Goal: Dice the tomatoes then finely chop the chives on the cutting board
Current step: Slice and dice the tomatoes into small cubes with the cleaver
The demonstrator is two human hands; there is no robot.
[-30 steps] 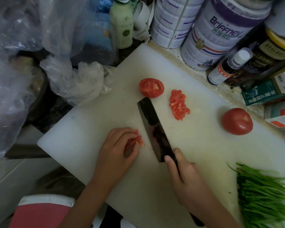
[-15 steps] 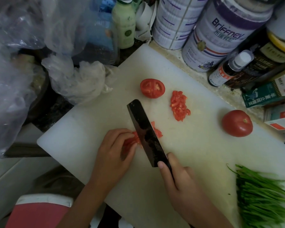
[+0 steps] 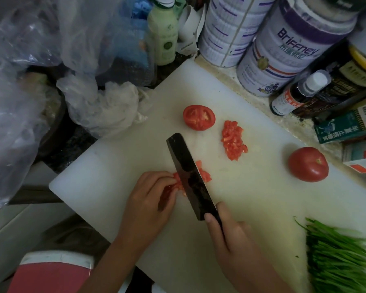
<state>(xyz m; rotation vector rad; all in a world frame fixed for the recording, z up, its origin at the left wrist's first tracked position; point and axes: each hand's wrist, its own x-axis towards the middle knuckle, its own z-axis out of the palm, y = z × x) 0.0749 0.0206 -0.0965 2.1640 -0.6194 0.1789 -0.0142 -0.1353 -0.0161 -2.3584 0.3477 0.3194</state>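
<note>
Tomato strips (image 3: 179, 183) under knife (image 3: 188, 176), mid-board.

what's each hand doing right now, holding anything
Left hand: fingers curled, pinning the tomato piece to the cutting board.
Right hand: closed around the handle of the knife.

Cutting board (image 3: 118, 157) centre, whole tomato (image 3: 308, 164) right, chives (image 3: 338, 256) near-right, tins (image 3: 283, 49) behind

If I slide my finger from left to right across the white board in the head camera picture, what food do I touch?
Tomato piece under the left hand → halved tomato → pile of diced tomato → whole tomato → chives.
</note>
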